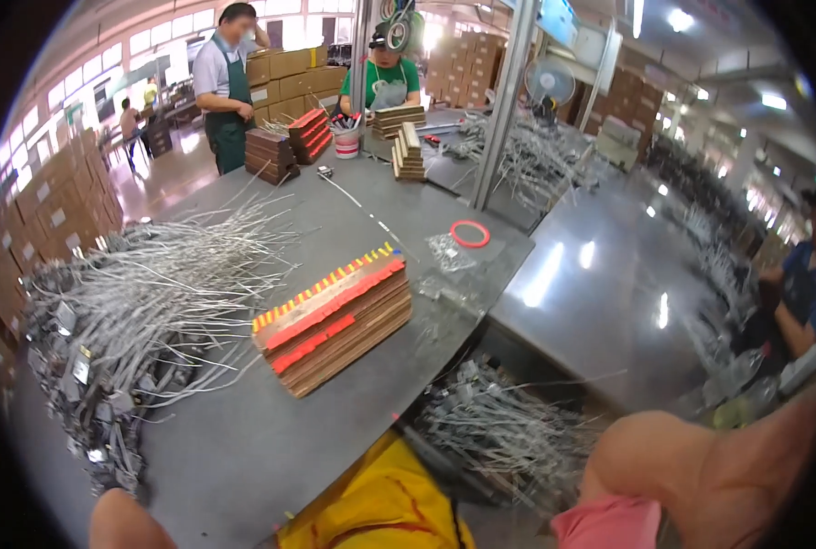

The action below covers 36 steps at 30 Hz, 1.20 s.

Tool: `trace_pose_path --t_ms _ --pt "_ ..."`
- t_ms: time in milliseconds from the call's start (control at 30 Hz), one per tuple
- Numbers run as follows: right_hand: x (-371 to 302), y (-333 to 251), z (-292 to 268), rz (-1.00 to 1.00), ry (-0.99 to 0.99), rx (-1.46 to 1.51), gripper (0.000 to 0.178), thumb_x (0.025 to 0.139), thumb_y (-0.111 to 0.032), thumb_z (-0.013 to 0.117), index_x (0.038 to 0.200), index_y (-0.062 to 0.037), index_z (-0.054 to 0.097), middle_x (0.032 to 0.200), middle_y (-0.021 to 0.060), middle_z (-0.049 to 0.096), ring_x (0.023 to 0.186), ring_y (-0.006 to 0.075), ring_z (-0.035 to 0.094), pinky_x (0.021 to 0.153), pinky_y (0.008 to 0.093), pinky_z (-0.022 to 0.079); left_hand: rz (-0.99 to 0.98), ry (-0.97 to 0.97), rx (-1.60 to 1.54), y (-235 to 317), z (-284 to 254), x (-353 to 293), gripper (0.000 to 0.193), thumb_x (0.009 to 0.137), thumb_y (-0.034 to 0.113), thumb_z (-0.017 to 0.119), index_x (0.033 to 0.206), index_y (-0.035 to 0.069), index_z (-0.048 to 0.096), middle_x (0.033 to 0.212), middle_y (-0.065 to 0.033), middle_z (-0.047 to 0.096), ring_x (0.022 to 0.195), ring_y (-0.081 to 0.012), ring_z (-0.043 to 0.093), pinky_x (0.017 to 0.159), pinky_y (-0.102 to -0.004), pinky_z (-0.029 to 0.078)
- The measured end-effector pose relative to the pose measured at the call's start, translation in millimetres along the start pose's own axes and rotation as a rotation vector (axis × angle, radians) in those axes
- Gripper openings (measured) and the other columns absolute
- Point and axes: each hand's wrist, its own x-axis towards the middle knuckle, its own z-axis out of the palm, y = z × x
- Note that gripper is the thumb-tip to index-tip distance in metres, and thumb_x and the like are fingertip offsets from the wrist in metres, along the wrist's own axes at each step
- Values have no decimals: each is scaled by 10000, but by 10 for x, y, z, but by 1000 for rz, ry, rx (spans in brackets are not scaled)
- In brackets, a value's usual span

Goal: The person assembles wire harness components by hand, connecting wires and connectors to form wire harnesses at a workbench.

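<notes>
Neither of my hands shows. A bit of my left arm (129, 522) rises at the lower left edge, below a big heap of grey-white cables (193, 274) with dark, metallic ends. My bent right arm (701, 467), with a pink sleeve (609, 523), fills the lower right; its hand is out of sight. In the middle of the grey table (216, 457) lies a stepped wooden block (348, 325) with red strips and a yellow-striped top edge. One single cable (357, 203) stretches behind it.
A red ring (470, 234) lies beside small clear pieces (446, 253). More cables (508, 425) fill a lower space right of the table. A metal post (504, 114) stands at the far edge. Two persons (227, 91) (385, 87) are beyond; another person (801, 293) is at right.
</notes>
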Motion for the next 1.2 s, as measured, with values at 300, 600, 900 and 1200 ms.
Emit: trace_pose_path --t_ms 300,600,900,1200 --pt "217 532 365 101 -120 7 242 687 -82 647 929 -81 631 844 74 601 698 203 510 542 281 390 -33 -84 179 116 -428 -79 534 892 427 382 1096 -48 511 1070 -191 560 1016 -292 526 875 -413 426" --pt "-90 961 234 99 -172 118 266 671 -59 657 934 -92 639 844 66 601 709 208 518 550 285 401 55 -165 458 448 -889 245 533 894 424 376 1095 -51 511 1073 -192 561 1022 -293 524 883 -418 420" --pt "736 145 2293 62 -297 301 292 655 -37 666 938 -104 646 845 58 601 721 214 526 558 289 413 88 -222 820 1022 -1259 417 532 896 420 370 1095 -53 512 1076 -192 561 1027 -294 521 891 -423 415" --pt "778 -835 3926 14 -319 584 349 624 13 670 962 -75 647 893 70 615 761 244 554 632 333 457 223 -246 1145 1528 -1486 664 532 898 416 364 1094 -56 512 1079 -192 562 1033 -295 519 899 -428 409"
